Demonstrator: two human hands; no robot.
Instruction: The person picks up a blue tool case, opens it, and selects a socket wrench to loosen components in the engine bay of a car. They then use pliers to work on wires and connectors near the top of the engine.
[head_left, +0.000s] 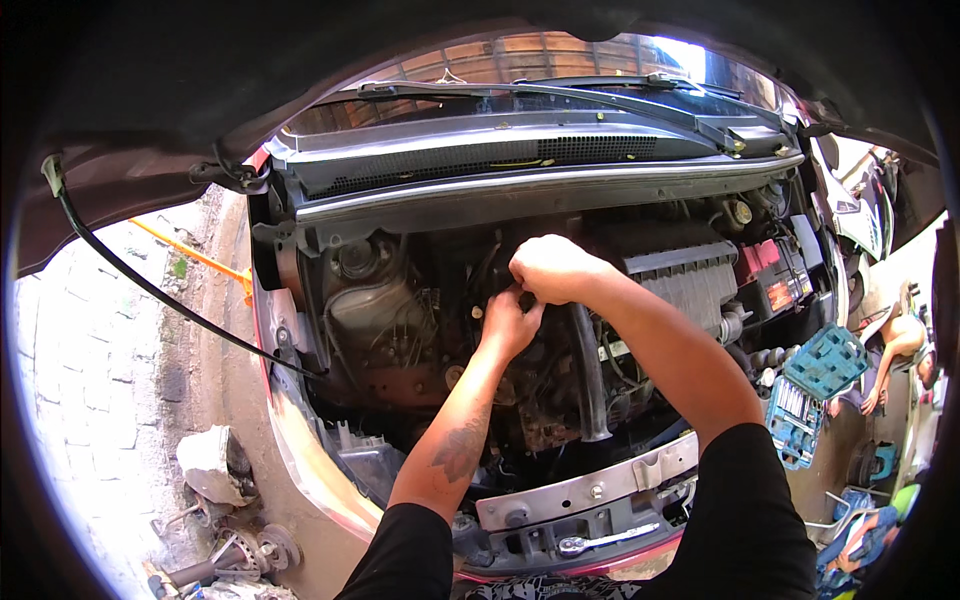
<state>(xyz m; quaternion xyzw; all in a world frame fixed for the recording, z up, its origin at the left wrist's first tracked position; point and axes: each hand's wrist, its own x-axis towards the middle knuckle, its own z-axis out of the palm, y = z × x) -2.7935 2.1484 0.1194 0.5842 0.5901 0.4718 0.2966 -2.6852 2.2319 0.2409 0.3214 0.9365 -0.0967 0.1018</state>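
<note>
Both of my hands meet over the middle of the open engine bay of a red car. My left hand (510,322) is closed, its fingertips pressed together near a small dark piece. Just above it, my right hand (553,268) curls its fingers down toward the same spot. Whatever they pinch is too small and too covered to name. A black hose (588,375) runs down beside the right forearm. Left of the hands sits a cloudy plastic reservoir (375,300). The ribbed grey engine cover (685,275) lies right of my right wrist.
A ratchet (605,540) rests on the front panel. An open blue socket case (797,420) stands by the right fender, near the battery (778,278). The hood prop rod (150,285) crosses at left. A white bucket (212,465) and worn metal parts (235,555) lie on the ground. Another person (905,335) sits far right.
</note>
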